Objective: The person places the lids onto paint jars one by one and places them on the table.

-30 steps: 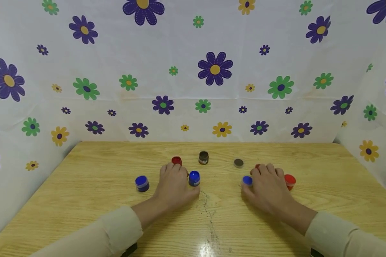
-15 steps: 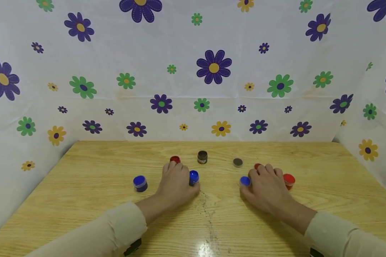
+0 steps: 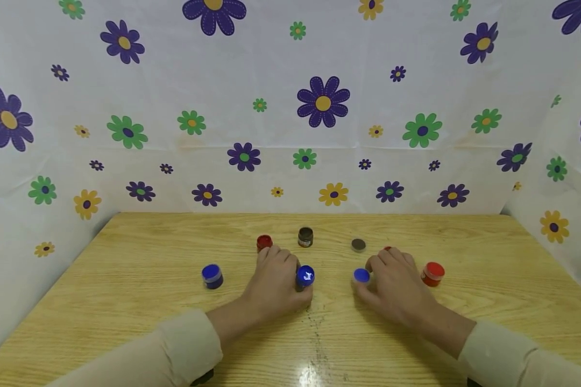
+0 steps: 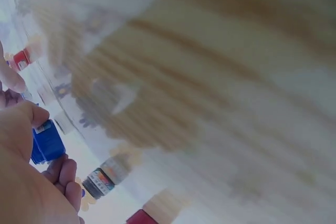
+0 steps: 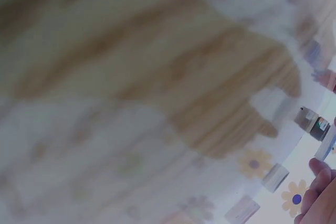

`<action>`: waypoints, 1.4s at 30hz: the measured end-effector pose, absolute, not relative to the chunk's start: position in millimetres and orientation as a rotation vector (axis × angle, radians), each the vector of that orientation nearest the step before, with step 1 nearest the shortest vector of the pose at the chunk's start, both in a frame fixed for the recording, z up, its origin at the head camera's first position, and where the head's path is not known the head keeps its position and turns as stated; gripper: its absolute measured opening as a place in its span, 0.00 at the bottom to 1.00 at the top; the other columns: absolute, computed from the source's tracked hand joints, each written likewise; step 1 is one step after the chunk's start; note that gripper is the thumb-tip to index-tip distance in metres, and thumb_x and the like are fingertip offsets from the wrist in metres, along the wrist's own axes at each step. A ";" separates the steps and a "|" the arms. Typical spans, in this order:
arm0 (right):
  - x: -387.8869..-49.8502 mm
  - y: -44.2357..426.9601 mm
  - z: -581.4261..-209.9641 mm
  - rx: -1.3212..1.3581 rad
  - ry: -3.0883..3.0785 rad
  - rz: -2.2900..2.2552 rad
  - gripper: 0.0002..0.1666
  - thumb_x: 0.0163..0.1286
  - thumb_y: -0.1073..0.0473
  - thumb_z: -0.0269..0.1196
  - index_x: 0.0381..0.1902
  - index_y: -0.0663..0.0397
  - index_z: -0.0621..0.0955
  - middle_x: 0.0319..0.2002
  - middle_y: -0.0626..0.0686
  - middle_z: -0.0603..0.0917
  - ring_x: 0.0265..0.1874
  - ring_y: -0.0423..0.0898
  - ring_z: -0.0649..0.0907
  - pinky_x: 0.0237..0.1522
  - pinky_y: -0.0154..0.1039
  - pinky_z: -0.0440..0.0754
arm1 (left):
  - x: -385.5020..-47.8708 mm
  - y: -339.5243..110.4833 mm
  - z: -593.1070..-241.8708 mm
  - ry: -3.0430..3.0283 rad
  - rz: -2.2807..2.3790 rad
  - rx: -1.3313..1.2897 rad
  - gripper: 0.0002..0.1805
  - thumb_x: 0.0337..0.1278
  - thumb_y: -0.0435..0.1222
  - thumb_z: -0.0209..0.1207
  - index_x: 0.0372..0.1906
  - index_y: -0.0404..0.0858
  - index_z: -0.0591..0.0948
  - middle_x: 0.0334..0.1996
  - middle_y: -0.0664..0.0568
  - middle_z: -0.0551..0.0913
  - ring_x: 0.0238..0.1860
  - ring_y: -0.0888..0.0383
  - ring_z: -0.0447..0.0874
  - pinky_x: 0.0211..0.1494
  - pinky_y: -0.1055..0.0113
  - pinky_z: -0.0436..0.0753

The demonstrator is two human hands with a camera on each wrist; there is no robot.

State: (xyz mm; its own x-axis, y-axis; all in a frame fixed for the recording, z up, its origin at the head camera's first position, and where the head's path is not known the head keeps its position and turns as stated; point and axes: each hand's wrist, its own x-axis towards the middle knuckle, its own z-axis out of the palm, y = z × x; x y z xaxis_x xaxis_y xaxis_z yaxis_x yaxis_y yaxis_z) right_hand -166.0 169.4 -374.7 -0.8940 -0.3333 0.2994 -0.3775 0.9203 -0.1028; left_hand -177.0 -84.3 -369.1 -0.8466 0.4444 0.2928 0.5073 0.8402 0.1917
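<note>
Left hand [image 3: 277, 282] grips open blue jar [image 3: 305, 276], in front of the dark jar [image 3: 305, 237]; right hand [image 3: 396, 287] pinches blue lid [image 3: 361, 276], front-right of the dark jar. Hands apart. Probably bringing lid to jar; next move likely calls for lining them up squarely.

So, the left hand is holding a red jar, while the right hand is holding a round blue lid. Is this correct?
Not fully: the jar in the left hand is blue, not red, as the head view shows. The right hand is indeed holding a round blue lid.
</note>
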 end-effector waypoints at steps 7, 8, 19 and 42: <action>-161.2 162.8 -369.8 0.566 -2.781 0.332 0.20 0.62 0.42 0.66 0.39 0.53 0.82 0.36 0.48 0.81 0.41 0.47 0.74 0.52 0.50 0.70 | -171.2 -82.2 -366.3 -2.768 -0.457 -0.754 0.18 0.49 0.50 0.67 0.35 0.39 0.80 0.32 0.54 0.80 0.40 0.55 0.71 0.60 0.51 0.69; -160.2 161.5 -369.3 0.568 -2.785 0.356 0.19 0.62 0.43 0.66 0.39 0.52 0.82 0.35 0.47 0.81 0.40 0.47 0.74 0.51 0.49 0.70 | -170.0 -81.9 -365.9 -2.767 -0.463 -0.753 0.18 0.48 0.50 0.67 0.35 0.39 0.80 0.31 0.55 0.80 0.39 0.55 0.71 0.59 0.51 0.69; -135.5 144.9 -363.7 0.634 -2.706 0.578 0.13 0.59 0.48 0.68 0.35 0.47 0.80 0.28 0.42 0.74 0.32 0.40 0.67 0.48 0.47 0.67 | -143.0 -66.5 -361.7 -2.806 -0.552 -0.836 0.15 0.44 0.48 0.67 0.32 0.43 0.81 0.29 0.60 0.78 0.37 0.60 0.70 0.55 0.54 0.70; -129.9 132.4 -370.6 0.926 -2.346 0.449 0.16 0.51 0.49 0.63 0.38 0.48 0.78 0.33 0.45 0.74 0.38 0.41 0.68 0.46 0.43 0.65 | -135.5 -64.0 -369.9 -2.656 -0.531 -0.923 0.19 0.46 0.51 0.70 0.37 0.44 0.80 0.33 0.60 0.78 0.39 0.61 0.66 0.55 0.61 0.68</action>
